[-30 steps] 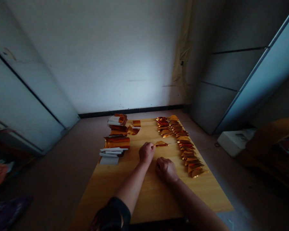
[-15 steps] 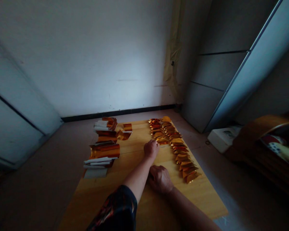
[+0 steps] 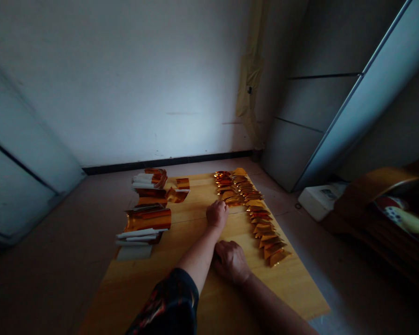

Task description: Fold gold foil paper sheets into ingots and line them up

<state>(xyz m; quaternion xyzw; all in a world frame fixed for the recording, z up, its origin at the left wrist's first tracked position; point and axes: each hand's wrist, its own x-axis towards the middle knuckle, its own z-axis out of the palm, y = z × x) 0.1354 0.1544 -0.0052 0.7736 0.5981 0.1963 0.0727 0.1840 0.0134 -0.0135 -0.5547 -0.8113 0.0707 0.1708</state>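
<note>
The left hand (image 3: pixel 217 214) and right hand (image 3: pixel 232 262) were curled, their grip unclear; folded foil (image 3: pixel 260 216) lay at two o'clock on the worktop (image 3: pixel 293 284).

Wooden table (image 3: pixel 202 251), two bare hands over it. Left hand (image 3: pixel 217 214), fingers curled, is just beside the near end of a shorter row of folded gold pieces (image 3: pixel 226 184); any grip is hidden. Right hand (image 3: pixel 232 263), also curled, sits nearer the body; contents not visible. Longer row of folded gold pieces (image 3: pixel 264 225) runs along the table's right side. Left side: curved gold sheets (image 3: pixel 153 218), some showing pale backs. Beyond: pale wall (image 3: pixel 143 83), dark skirting (image 3: pixel 167 162). Floor right: white box (image 3: pixel 317 203).
</note>
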